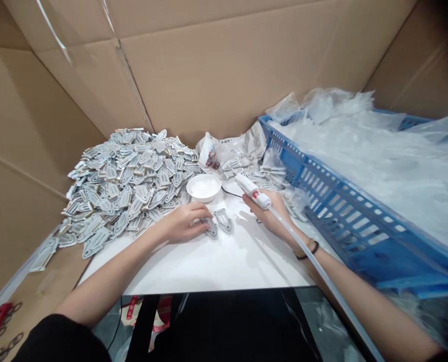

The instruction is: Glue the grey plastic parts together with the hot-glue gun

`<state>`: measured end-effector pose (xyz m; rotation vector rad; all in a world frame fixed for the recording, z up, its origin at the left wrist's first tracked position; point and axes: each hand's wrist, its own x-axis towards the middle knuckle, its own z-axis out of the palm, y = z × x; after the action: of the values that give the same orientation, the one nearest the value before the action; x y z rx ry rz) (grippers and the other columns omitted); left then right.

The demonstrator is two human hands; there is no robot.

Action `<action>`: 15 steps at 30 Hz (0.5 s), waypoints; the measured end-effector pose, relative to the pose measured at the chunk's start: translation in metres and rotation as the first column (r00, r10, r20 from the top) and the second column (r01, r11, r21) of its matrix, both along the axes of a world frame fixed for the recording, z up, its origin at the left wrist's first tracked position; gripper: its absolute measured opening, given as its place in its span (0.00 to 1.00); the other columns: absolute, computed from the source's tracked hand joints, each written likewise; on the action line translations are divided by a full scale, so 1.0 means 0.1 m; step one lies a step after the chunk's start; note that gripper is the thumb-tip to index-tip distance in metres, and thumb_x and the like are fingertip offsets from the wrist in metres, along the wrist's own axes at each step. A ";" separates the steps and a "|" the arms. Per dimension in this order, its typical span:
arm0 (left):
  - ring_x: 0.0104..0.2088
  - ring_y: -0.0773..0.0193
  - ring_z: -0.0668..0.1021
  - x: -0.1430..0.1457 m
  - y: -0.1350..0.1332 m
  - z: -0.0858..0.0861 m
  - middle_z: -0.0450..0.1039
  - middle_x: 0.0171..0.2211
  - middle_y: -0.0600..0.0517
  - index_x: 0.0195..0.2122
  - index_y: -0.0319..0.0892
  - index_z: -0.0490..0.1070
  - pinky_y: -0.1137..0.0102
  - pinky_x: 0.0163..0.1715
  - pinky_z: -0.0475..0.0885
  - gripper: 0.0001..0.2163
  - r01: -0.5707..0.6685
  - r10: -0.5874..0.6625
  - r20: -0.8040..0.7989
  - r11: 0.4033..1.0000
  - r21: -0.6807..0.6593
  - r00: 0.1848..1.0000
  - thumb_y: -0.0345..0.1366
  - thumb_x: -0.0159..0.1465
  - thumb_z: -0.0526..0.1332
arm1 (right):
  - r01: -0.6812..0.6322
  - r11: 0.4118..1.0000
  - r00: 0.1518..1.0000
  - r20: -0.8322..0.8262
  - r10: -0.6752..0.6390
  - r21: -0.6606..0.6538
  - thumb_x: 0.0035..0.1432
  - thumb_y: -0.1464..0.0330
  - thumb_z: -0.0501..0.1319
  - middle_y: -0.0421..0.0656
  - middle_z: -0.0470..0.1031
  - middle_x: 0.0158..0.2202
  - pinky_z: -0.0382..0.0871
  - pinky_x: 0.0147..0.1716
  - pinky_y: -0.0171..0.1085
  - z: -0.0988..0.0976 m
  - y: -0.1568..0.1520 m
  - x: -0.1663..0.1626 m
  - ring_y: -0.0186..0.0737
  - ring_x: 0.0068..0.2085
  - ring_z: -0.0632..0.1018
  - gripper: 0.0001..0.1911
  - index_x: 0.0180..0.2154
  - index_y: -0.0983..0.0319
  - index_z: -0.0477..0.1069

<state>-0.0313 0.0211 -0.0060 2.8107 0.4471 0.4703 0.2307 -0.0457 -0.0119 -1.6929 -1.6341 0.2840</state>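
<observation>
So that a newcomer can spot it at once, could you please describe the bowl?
Find the blue basket at right and the heap of grey pieces at left. Between them, on the white table just beyond the left hand, sits the bowl. It is round and white, unlike the flat grey pieces.

From my end I log: black left sleeve, its hem near the elbow, well behind the left fingers. At the right wrist, behind the right fingers, I note a black band beside a tan one. Black clothing covers the lap, nearer me than the fingers.
</observation>
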 end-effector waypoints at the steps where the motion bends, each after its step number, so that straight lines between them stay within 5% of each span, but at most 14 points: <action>1: 0.47 0.58 0.76 0.00 0.00 0.02 0.73 0.47 0.42 0.50 0.40 0.72 0.67 0.46 0.73 0.13 -0.010 0.010 -0.028 1.000 -0.008 1.000 0.36 0.66 0.58 | 0.000 1.000 1.000 0.000 0.000 -0.001 0.61 0.59 0.55 0.42 0.71 0.20 0.57 0.25 0.33 -0.01 0.00 0.00 0.36 0.25 0.74 0.19 0.21 0.60 0.62; 4: 0.50 0.57 0.74 -0.01 0.00 0.04 0.71 0.51 0.44 0.52 0.43 0.72 0.67 0.49 0.71 0.15 -0.015 0.014 -0.120 1.000 -0.006 0.993 0.36 0.66 0.58 | -0.020 1.000 0.999 -0.033 0.021 0.015 0.60 0.60 0.55 0.41 0.69 0.19 0.56 0.24 0.34 -0.04 0.00 0.01 0.38 0.24 0.73 0.18 0.21 0.59 0.60; 9: 0.41 0.62 0.76 0.01 -0.04 0.03 0.72 0.45 0.47 0.46 0.42 0.74 0.71 0.41 0.71 0.11 -0.115 0.121 -0.199 0.993 0.040 0.972 0.37 0.66 0.58 | -0.039 0.999 0.997 -0.064 0.042 0.037 0.58 0.60 0.56 0.41 0.69 0.20 0.57 0.23 0.36 -0.04 0.00 0.01 0.39 0.23 0.71 0.17 0.20 0.57 0.57; 15: 0.43 0.60 0.76 0.20 0.06 0.20 0.75 0.41 0.46 0.41 0.38 0.74 0.68 0.43 0.70 0.13 -0.243 0.255 -0.007 0.927 0.286 0.967 0.35 0.69 0.50 | 0.003 1.000 0.998 -0.070 -0.002 0.017 0.57 0.60 0.56 0.42 0.72 0.20 0.59 0.24 0.35 -0.02 0.01 0.02 0.40 0.23 0.73 0.15 0.21 0.59 0.63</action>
<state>-0.0110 0.0268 0.0136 3.0577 0.8145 0.5643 0.2331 -0.0450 -0.0142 -1.6534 -1.5790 0.3238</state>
